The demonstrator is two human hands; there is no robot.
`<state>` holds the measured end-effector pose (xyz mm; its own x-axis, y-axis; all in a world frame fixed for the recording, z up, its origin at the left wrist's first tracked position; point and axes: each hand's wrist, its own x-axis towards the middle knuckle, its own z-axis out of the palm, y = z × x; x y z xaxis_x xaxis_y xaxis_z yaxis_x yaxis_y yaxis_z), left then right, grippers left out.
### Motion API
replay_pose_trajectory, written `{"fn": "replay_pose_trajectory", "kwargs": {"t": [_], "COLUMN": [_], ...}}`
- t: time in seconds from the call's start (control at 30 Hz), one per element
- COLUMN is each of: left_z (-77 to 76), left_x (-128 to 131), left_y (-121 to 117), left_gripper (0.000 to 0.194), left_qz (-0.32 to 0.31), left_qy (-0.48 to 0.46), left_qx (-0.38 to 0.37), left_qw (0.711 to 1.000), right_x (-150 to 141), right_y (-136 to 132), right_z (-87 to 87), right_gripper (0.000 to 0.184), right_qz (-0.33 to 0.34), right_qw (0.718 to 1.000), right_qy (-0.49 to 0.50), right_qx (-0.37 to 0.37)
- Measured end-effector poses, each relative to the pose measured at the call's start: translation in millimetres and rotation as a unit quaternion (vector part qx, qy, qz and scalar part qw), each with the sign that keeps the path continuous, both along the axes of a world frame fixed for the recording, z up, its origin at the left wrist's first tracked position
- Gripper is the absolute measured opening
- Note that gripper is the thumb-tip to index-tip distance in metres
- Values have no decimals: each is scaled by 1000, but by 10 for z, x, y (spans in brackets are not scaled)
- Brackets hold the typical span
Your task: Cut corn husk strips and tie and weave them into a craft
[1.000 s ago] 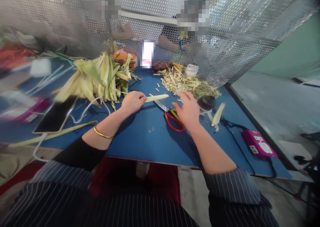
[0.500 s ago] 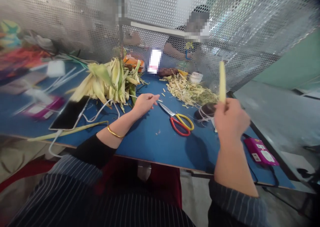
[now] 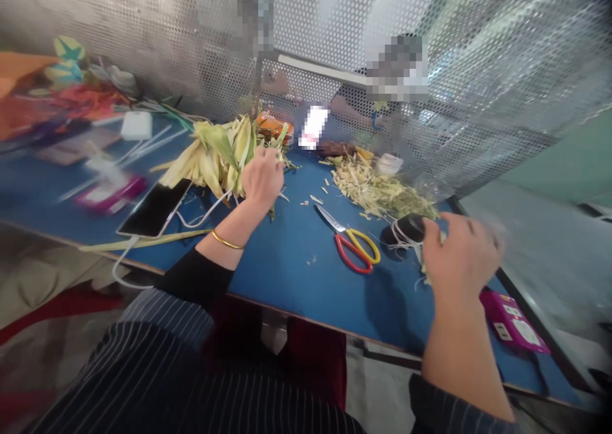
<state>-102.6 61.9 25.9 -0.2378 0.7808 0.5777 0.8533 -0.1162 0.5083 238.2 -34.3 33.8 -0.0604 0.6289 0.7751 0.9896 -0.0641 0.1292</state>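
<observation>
Head view, left hand: at the corn husks; grip unclear.
Right hand: fingers spread, near the black spool.
Scissors: between the hands.

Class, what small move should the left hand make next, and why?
Probably, the left hand should pinch one leaf from the pale green, papery husk pile: it is at the pile's right side, while the metal scissors with red and yellow handles lie untouched.
</observation>
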Motion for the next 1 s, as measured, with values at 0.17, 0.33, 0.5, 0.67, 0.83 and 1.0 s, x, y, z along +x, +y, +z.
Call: {"fn": "replay_pose_trajectory", "kwargs": {"t": [0.17, 0.33, 0.5, 0.67, 0.83, 1.0], "left_z": [-39, -27, 164, 287, 227, 149], "left_x": [-307, -353, -295, -199, -8, 72], "left_y": [192, 206, 44, -122, -126, -85], "left_gripper": [30, 24, 22, 14, 18, 21], "left_qz": [101, 89, 76, -9, -203, -323], "left_qy": [15, -4, -41, -122, -234, -325], "left_qx": [-87, -83, 144, 212, 63, -40], "left_qw": [991, 993, 986, 969, 949, 888], "right_x": [-981, -1402, -1288, -1214, -1183, -1081], "right_y": [182, 376, 348, 282, 297, 415], "right_z": [88, -174, -328, -297, -239, -273], "right_gripper": [19, 18, 20, 31, 52, 43], "right_qz": [236, 304, 328, 303, 250, 223], "right_qw": [969, 943, 940, 951, 964, 968], "right_qy": [-9, -17, 13, 62, 75, 92], "right_qx": [-80, -135, -93, -19, 48, -73]}}
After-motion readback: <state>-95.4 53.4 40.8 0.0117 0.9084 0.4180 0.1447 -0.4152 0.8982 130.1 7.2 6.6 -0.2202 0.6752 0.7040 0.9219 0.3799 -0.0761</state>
